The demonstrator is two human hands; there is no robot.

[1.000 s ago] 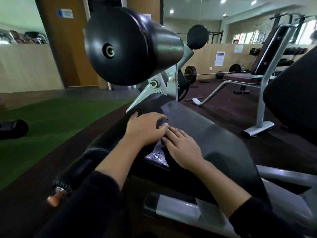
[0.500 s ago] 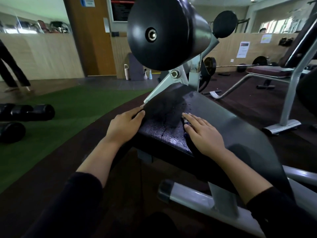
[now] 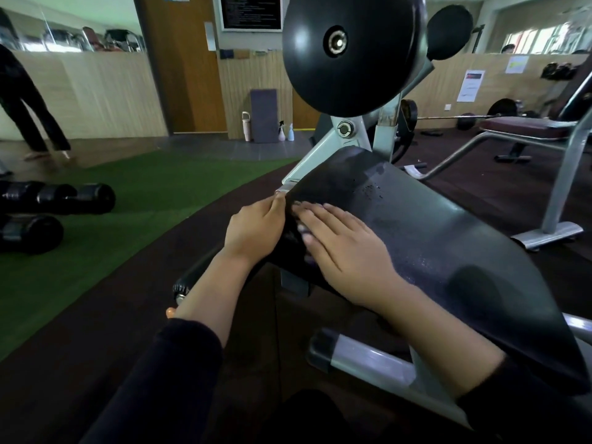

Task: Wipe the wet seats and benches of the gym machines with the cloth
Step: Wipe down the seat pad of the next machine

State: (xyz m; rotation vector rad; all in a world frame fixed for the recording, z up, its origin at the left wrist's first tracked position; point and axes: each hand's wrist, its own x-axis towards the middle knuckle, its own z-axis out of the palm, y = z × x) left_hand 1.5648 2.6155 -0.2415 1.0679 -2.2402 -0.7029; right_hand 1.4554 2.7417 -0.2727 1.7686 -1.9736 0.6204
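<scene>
Slid leftward to seat pad (image 3: pixel 416 232) edge: right hand (image 3: pixel 349 251) flat, pressing dark cloth (image 3: pixel 296 235); left hand (image 3: pixel 256 229) curled on edge. Droplets (image 3: pixel 371 189) remaining beyond fingers.

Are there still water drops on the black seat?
Yes, a patch of small water drops sits on the black seat, beyond the right hand.

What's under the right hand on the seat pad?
The right hand lies flat on the black seat pad; a dark cloth edge shows beside it. The rest is covered.
</scene>
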